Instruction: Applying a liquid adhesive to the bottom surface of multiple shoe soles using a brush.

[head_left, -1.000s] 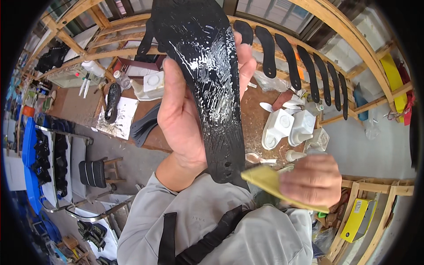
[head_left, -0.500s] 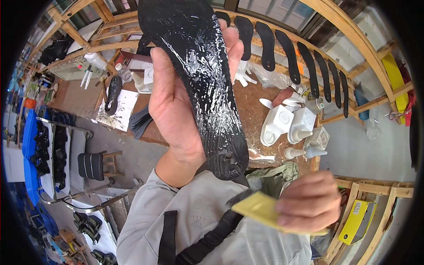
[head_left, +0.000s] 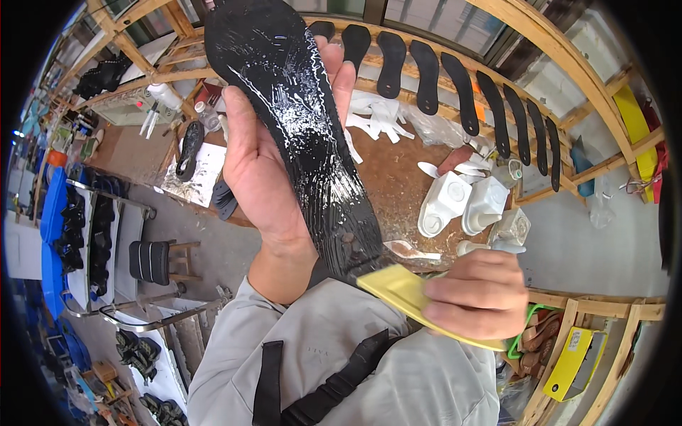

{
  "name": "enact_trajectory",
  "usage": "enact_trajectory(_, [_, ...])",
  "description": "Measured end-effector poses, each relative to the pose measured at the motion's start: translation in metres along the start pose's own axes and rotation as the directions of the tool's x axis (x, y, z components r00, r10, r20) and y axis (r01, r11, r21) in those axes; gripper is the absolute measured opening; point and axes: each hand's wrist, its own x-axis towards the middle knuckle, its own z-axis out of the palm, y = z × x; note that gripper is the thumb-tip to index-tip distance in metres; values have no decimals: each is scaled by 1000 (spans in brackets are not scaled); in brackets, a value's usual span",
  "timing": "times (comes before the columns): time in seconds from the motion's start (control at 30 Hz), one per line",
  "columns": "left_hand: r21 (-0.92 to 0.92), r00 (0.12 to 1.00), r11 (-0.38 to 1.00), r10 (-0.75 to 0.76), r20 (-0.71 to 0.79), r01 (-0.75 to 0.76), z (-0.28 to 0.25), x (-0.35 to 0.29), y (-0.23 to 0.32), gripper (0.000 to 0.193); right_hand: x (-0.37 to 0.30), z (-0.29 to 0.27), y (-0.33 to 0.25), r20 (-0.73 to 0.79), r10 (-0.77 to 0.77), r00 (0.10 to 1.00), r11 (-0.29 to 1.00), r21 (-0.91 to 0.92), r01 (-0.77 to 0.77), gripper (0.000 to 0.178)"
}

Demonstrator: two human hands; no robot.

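Observation:
My left hand is wrapped round a long black shoe sole from behind, thumb along one edge and fingertips at the other. Wet, glossy streaks cover much of the sole's face, with whitish lines along its edges. My right hand grips a flat yellow brush by its handle. The brush's dark bristles meet the lower, narrow end of the sole. Behind them is a brown worktable. White angular pots stand on it at the right, near white strips.
Several black insoles lean along a wooden rail at the back. At left on the table are a dark sole on white paper and a stack of black insoles. A chair stands left; a yellow box sits right.
The sole and my left hand have shifted a little left. My right hand has moved up and left, bringing the bristles from below the sole onto its lower end.

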Motion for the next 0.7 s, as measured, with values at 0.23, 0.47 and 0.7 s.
enact_trajectory(0.23, [-249,983,951,-178,38,182,-6,16,20,52,-63,-3,-3,-304,306,902,948,181,-260,21])
enact_trajectory(0.47, [-627,921,679,-331,203,382,-36,38,75,48,-126,50,29,-512,825,238,527,546,-651,20])
enact_trajectory(0.7, [-456,963,848,-244,114,269,-62,85,129,50,-84,99,70,-464,876,130,419,599,-682,18])
